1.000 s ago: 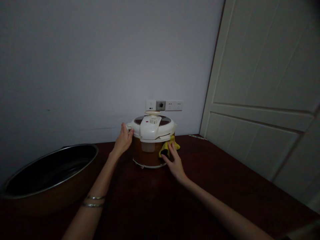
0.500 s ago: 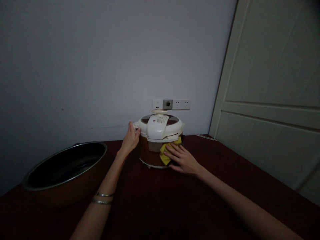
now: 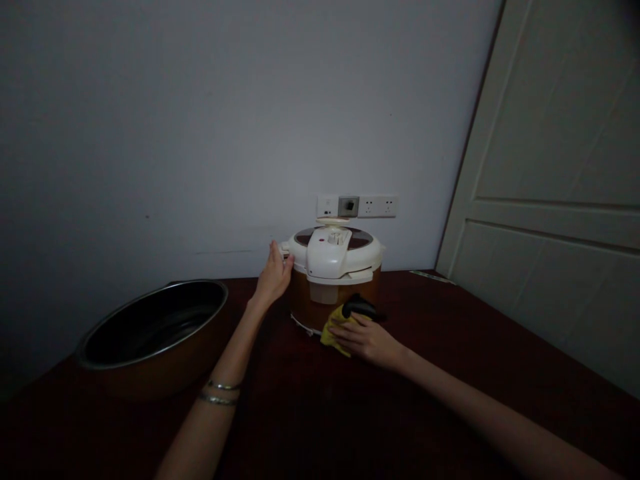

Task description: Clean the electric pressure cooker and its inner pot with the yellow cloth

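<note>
Two hands at round cooker [image 3: 334, 283]: left hand [image 3: 274, 277] cups white lid rim, fingertips hidden, grip unclear. Curled fingers of right hand [image 3: 369, 341] grip crumpled yellow cloth [image 3: 332, 328].

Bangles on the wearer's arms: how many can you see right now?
2. Both circle the left forearm: one bangle nearer the left hand, the second bangle right behind it, toward the elbow. The right wrist shows none.
</note>
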### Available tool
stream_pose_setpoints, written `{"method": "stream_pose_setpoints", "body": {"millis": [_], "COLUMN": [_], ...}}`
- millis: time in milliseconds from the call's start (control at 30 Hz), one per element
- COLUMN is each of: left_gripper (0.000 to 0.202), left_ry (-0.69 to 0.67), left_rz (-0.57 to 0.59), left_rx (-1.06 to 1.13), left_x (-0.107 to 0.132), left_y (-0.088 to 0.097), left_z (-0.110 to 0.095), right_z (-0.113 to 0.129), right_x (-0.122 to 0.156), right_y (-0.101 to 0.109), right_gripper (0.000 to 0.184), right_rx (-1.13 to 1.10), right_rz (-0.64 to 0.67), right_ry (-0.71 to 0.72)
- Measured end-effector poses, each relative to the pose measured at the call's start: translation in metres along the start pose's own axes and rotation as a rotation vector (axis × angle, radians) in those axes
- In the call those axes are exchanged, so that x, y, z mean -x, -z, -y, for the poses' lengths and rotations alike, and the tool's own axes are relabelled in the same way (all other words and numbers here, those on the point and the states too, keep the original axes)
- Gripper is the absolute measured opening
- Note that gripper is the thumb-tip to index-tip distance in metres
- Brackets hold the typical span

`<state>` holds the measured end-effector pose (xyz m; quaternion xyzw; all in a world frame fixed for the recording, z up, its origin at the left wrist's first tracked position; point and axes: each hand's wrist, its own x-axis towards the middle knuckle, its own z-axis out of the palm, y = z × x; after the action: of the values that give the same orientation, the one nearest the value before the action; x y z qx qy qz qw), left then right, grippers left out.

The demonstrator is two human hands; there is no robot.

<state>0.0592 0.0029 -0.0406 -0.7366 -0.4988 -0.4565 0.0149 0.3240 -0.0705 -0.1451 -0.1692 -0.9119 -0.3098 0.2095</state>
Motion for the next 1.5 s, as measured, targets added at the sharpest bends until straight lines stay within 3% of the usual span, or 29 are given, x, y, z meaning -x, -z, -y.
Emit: {"method": "stream_pose_setpoints", "body": {"millis": [167, 300, 600, 700, 833, 933, 1267, 1367, 1500], "left_gripper": [0.077, 0.077, 0.075, 0.075, 0.076, 0.078, 0.076, 0.074, 0.075], "left_ry": [-0.007, -0.015, -0.011, -0.007, 0.000, -0.006, -0.022, -0.026, -0.007], "left_rz": [-0.009, 0.004, -0.007, -0.014, -0.006, 0.009, -0.017, -0.043, -0.038], "left_rx": [-0.015, -0.017, -0.034, -0.050, -0.067, -0.076, -0.053, -0.020, -0.018], "left_x": [0.000, 0.001, 0.000, 0.000, 0.000, 0.001, 0.000, 0.000, 0.000], "left_y": [0.001, 0.001, 0.001, 0.001, 0.002, 0.002, 0.003, 0.002, 0.001], "left_z": [-0.002, -0.001, -0.001, -0.002, -0.003, -0.002, 0.001, 0.003, 0.003], "right_z": [0.016, 0.021, -0.015, -0.012, 0.010, 0.020, -0.011, -0.011, 0.000], "right_x": [-0.029, -0.048, 0.033, 0.021, -0.015, -0.026, 0.035, 0.035, 0.014], "right_y": [-0.030, -0.035, 0.009, 0.005, -0.021, -0.033, 0.000, 0.000, -0.006], "right_gripper": [0.025, 0.027, 0.037, 0.035, 0.030, 0.028, 0.033, 0.034, 0.034], "right_rx": [-0.004, -0.005, -0.041, -0.025, -0.022, -0.035, -0.087, -0.131, -0.113], "right_rz": [-0.021, -0.063, 0.075, 0.062, -0.038, -0.056, 0.000, -0.009, -0.037], "right_ry": [0.138, 0.128, 0.095, 0.148, 0.117, 0.086, 0.059, 0.060, 0.040]}}
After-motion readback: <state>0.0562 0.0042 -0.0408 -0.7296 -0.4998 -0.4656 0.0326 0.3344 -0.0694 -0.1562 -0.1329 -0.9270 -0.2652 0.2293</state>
